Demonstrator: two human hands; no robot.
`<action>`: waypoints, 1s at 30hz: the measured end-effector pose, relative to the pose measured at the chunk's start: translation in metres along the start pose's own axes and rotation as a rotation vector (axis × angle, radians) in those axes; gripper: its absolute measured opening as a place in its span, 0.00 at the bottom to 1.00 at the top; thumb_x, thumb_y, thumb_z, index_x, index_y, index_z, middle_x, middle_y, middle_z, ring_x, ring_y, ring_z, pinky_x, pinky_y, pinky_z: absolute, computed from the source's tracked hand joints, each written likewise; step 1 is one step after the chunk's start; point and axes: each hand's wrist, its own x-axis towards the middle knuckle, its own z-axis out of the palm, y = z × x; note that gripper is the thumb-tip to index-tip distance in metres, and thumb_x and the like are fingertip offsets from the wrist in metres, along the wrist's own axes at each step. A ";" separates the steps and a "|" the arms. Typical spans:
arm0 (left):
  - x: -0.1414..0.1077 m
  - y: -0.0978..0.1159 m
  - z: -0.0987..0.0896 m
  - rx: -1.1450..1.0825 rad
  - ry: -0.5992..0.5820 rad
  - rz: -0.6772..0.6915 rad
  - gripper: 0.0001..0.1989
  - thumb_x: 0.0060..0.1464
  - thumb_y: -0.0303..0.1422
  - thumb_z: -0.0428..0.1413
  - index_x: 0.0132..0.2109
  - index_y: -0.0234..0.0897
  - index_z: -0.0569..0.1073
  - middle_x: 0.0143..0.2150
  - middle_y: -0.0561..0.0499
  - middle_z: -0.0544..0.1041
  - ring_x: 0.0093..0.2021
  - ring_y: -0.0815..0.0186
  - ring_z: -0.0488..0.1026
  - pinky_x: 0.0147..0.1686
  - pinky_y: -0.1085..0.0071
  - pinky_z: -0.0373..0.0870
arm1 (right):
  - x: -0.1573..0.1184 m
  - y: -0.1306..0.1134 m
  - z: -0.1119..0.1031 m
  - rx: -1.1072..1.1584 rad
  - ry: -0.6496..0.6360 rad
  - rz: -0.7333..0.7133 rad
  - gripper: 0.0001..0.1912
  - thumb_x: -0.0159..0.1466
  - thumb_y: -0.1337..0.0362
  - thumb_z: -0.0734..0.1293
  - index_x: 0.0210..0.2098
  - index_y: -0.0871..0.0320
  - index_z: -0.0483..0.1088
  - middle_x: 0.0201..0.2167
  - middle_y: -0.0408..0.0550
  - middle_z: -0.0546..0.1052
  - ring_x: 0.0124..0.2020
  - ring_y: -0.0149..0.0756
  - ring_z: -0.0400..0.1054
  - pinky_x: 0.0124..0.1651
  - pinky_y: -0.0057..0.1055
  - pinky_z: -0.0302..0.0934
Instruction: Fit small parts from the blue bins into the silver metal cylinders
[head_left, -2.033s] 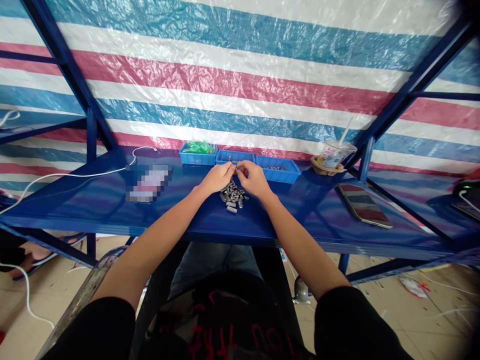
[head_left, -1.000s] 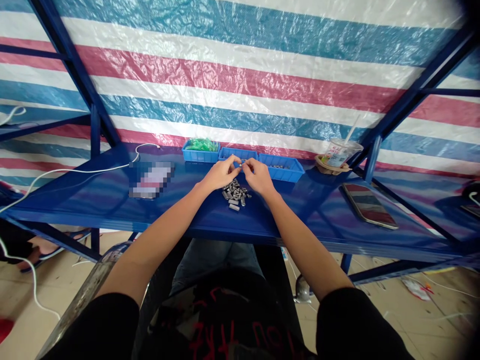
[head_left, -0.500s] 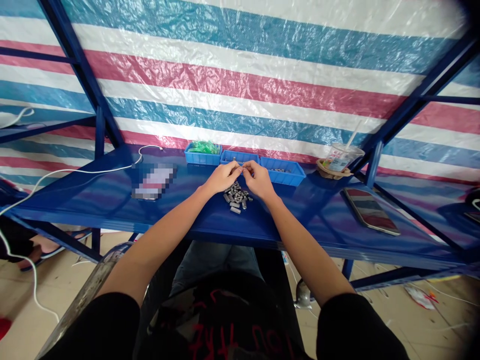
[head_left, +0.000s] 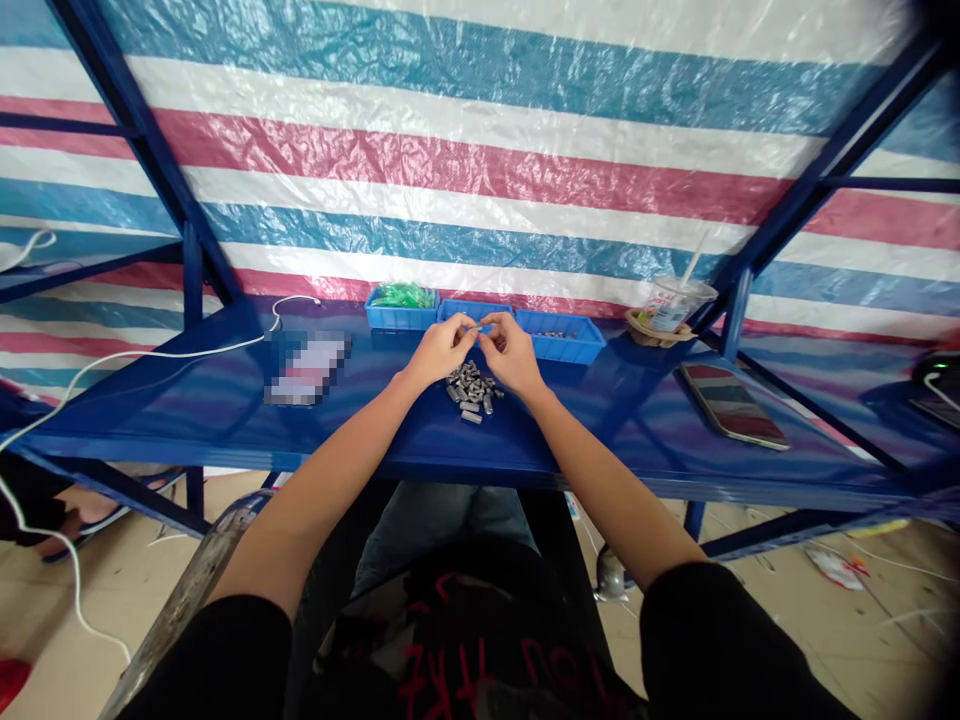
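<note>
My left hand (head_left: pixel 444 350) and my right hand (head_left: pixel 510 352) meet just above the blue table, in front of the blue bins. Between their fingertips is a small metal part (head_left: pixel 478 328), pinched from both sides; its exact shape is too small to tell. Below and between the hands lies a pile of small grey metal pieces (head_left: pixel 471 388). The middle blue bin (head_left: pixel 487 308) is partly hidden behind my fingers. To its right, another blue bin (head_left: pixel 570 348) holds some small metal parts.
A blue bin (head_left: pixel 401 318) with green plastic stands at the back left. On the left lie a blurred-out flat object (head_left: pixel 307 370) and a white cable (head_left: pixel 172 355). At the right are a cup (head_left: pixel 667 305) in a brown holder and a phone (head_left: pixel 731 405).
The view has shifted slightly. My fingertips have parted a little, and the small metal part between them shows more clearly. The pile looks the same.
</note>
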 end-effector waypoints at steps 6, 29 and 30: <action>-0.001 0.003 -0.001 0.041 -0.032 -0.016 0.15 0.61 0.38 0.43 0.37 0.35 0.70 0.26 0.52 0.73 0.27 0.68 0.69 0.30 0.72 0.62 | 0.001 0.000 -0.002 -0.052 -0.009 -0.001 0.08 0.62 0.60 0.59 0.32 0.57 0.65 0.18 0.38 0.63 0.21 0.29 0.57 0.29 0.28 0.51; -0.003 -0.002 0.008 -0.018 -0.098 -0.025 0.13 0.61 0.37 0.44 0.49 0.36 0.64 0.30 0.52 0.74 0.30 0.67 0.71 0.33 0.70 0.65 | 0.005 0.002 -0.010 -0.136 -0.056 0.058 0.11 0.62 0.59 0.57 0.27 0.57 0.64 0.22 0.43 0.68 0.25 0.32 0.61 0.31 0.29 0.52; -0.003 -0.003 0.009 -0.026 -0.093 -0.010 0.14 0.60 0.36 0.45 0.51 0.37 0.63 0.31 0.52 0.73 0.30 0.67 0.71 0.33 0.71 0.65 | 0.005 0.001 -0.010 -0.158 -0.061 0.072 0.13 0.62 0.59 0.56 0.26 0.57 0.63 0.22 0.43 0.68 0.26 0.32 0.61 0.31 0.29 0.51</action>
